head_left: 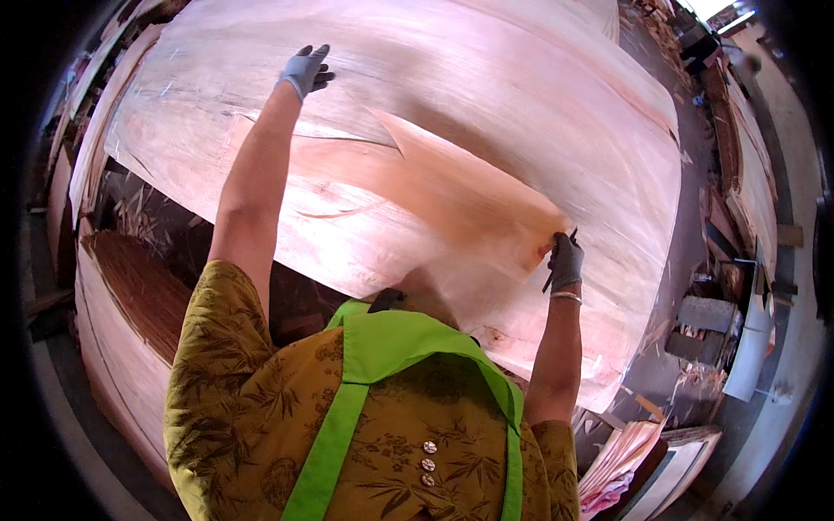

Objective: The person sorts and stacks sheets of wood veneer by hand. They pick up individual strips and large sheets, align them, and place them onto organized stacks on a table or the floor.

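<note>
Veneer piece (469, 187): a tan, ragged-edged strip lying slantwise over the middle of the large pale sheet (599, 130), between the hands; its right end appears raised, judging by the shadow along its far edge.
Right hand (566, 262): gloved, pinching the piece's right end; whether the dark slim shape at its fingers is a tool or fingertips, I cannot tell.
Reason for the grip: holding at the corner probably keeps that end clear while the rest stays supported by the sheet.
Left hand (308, 71): gloved, fingers spread around nothing, beyond the piece's left end and apart from it; whether it touches the sheet is unclear. The outstretched arm perhaps gives balance.
Surroundings: stacked veneer (130, 300) at left, grey blocks (705, 313) at right.
</note>
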Motion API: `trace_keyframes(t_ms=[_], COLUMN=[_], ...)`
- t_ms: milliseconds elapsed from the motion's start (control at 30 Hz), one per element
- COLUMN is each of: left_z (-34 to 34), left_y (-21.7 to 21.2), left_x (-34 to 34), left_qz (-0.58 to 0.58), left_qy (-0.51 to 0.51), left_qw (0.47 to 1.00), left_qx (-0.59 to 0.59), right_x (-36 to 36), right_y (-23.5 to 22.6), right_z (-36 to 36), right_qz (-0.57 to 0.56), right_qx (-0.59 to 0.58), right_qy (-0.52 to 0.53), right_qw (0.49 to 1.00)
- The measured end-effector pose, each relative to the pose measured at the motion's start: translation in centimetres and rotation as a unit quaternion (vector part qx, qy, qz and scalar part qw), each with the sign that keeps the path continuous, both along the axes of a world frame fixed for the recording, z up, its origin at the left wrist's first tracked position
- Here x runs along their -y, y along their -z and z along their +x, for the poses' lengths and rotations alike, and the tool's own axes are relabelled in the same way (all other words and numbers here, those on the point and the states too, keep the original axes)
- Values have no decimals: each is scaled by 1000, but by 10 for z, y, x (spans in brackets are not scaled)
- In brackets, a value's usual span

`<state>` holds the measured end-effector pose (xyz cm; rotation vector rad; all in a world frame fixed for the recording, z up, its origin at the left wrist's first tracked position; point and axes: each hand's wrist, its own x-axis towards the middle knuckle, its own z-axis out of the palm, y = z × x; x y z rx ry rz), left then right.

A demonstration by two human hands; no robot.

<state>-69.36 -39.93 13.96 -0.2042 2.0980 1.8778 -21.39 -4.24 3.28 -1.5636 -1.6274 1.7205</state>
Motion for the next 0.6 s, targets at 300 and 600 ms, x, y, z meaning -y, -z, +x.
trace_keyframes(t_ms=[300,600], left_z=[213,246], left_y=[44,135], left_x=[-36,-53], left_qz=[-250,-467], left_qy=[324,332], left_qw=[679,669], left_qx=[-610,-473], right_x=[-8,-45], right_y=[14,31], right_z=[-47,-49], right_qz=[18,41], right_qx=[36,13], right_qy=[-41,-44], right_qw=[998,998])
